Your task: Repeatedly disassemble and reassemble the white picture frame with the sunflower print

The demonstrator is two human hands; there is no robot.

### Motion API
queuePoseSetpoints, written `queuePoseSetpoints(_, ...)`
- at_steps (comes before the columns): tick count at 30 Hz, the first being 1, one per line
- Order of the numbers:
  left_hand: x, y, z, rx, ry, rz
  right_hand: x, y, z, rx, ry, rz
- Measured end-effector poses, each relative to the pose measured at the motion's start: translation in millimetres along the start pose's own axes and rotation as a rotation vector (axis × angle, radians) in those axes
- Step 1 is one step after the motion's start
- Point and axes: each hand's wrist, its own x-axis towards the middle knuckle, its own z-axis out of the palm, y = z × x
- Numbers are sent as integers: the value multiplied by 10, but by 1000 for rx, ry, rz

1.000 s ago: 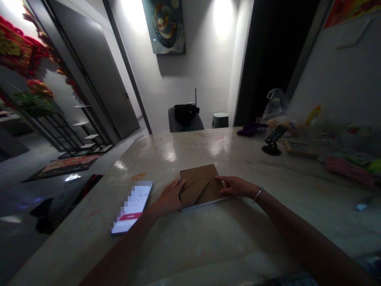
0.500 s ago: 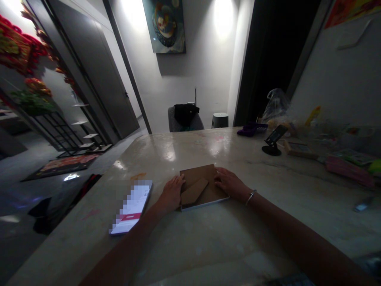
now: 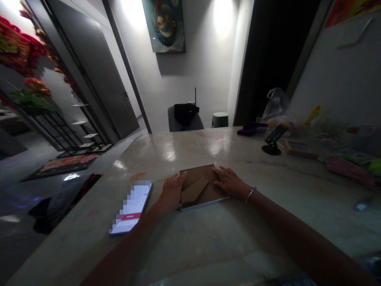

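Observation:
A brown board with a pale rim, like the back of a picture frame [image 3: 205, 174], lies flat on the marble table [image 3: 190, 246]. On it rests a brown pointed flap [image 3: 194, 192]. My left hand [image 3: 172, 191] touches the board's left edge, its fingers spread along that side. At the right edge lies my right hand [image 3: 231, 182], fingers apart, with the fingertips over the board's rim. A silver bracelet [image 3: 251, 194] circles my right wrist.
A lit, partly pixelated tablet or phone [image 3: 133, 206] lies left of my left forearm. Toward the back right stand a black phone stand [image 3: 273, 141], a purple item [image 3: 251, 128], a wooden frame [image 3: 299, 149], a pink item [image 3: 348, 170] and a plastic bag [image 3: 276, 105].
The fingers of both my hands have straightened and spread a little at the board's edges. The board has stayed in place.

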Motion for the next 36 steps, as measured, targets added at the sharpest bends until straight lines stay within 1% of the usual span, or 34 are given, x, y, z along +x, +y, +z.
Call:
queuePoseSetpoints(3,-11,8,-8,-27,-5,12,-3,-3,1,11,3,12)
queuePoseSetpoints(12,14,-71,112,-44,-18,-20,-12,16,33,74,23,9)
queuePoseSetpoints(17,40,-159,140,-122,-46,23,-37,-17,102,89,68,10)
queuePoseSetpoints(19,59,-187,156,-192,-29,15,-44,-33,108,107,96,-8)
queuePoseSetpoints(21,79,-201,162,-308,30,-8,-42,-37,95,148,142,-34)
queuePoseSetpoints(24,92,-195,128,-556,186,-29,-32,-21,48,260,260,-20)
queuePoseSetpoints(27,73,-154,36,-836,365,-40,-26,5,-10,355,384,-2)
queuePoseSetpoints(28,59,-135,-1,-940,393,-23,-28,11,-27,370,413,-10)
queuePoseSetpoints(30,26,-101,-61,-1134,390,15,-36,17,-49,381,453,-23)
queuePoseSetpoints(32,-5,-88,-83,-1223,369,47,-45,16,-48,381,460,-23)
queuePoseSetpoints(34,-22,-103,-51,-1190,350,58,-50,12,-24,375,437,-24)
queuePoseSetpoints(36,-21,-141,23,-1069,312,53,-52,12,17,358,403,-35)
